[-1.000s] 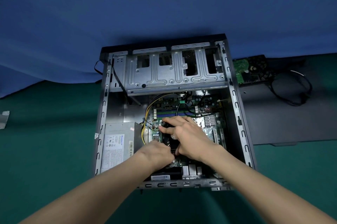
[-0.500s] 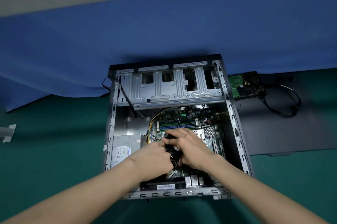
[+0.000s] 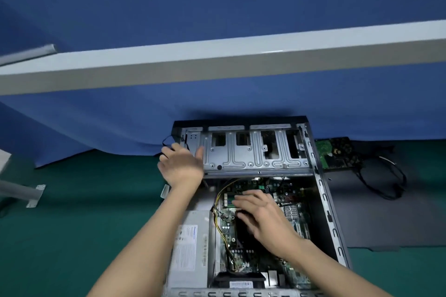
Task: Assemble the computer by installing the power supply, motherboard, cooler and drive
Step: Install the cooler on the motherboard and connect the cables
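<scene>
Computer case of grey steel (image 3: 324, 200), open on the green worktop (image 3: 72, 224): right hand (image 3: 263, 217) lies flat-fingered on the black cooler (image 3: 242, 231), left hand (image 3: 181, 164) open, empty, by the silver drive cage (image 3: 255, 151). Cooler step, seemingly; green-boarded hard drive (image 3: 337, 154), outside, needs fitting next

**Left hand leaves the cooler**

The left hand (image 3: 179, 166) no longer holds the cooler (image 3: 243, 231). It is now up at the far left corner of the computer case (image 3: 323, 190), fingers spread, with the thumb beside the drive cage (image 3: 255, 151). The right hand (image 3: 263, 214) is now alone over the cooler, and its fingers lie straighter than before. The camera looks higher, so a white beam (image 3: 217, 65) now crosses the view.
</scene>
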Demonstrator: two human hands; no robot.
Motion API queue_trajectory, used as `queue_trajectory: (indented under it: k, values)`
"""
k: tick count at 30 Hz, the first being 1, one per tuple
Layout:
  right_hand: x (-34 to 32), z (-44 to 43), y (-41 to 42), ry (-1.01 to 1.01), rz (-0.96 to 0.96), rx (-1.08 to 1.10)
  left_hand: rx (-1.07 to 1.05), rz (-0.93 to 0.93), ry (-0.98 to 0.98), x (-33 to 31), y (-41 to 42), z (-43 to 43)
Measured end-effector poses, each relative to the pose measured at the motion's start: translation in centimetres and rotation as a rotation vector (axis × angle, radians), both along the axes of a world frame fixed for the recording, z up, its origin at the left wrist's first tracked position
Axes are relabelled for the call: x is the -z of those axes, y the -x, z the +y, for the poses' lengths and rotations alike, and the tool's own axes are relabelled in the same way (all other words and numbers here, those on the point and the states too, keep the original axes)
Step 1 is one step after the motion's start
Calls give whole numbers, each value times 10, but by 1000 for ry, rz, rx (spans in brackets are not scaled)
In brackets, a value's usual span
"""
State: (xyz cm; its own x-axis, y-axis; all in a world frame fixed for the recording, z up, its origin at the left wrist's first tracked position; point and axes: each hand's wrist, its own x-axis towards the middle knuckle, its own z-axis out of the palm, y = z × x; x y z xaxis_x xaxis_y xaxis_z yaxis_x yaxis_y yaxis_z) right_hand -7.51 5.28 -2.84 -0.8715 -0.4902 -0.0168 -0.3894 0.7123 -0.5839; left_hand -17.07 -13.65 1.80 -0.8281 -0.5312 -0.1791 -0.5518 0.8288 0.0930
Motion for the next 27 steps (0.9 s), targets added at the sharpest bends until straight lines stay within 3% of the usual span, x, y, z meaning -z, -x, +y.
queue_trajectory:
  k: [3,4,7,8,11,13,18,21,25,27]
  values:
    - [-22,-9,11,159,-33,198,-91,-31,-138,4,16,4]
    - [-28,-11,16,219,-81,260,-107,37,-260,4,16,7]
    - [-48,-17,39,499,-301,445,-32,295,-902,-8,-4,32]
    - [-56,-18,48,647,-416,506,144,309,-916,-10,-15,43]
    - [-74,-12,68,1029,-798,620,650,204,-609,-11,-49,67]
    - [-83,1,78,1222,-911,633,840,198,-455,-5,-64,71]
    - [-97,43,85,1204,-1040,552,945,45,-365,9,-82,65]
    - [-104,65,87,1285,-1011,591,978,70,-315,8,-81,71]
    - [-119,105,98,1598,-793,792,1058,-17,-246,13,-85,69]
    - [-123,127,101,1626,-689,857,1031,-60,-252,14,-88,65]
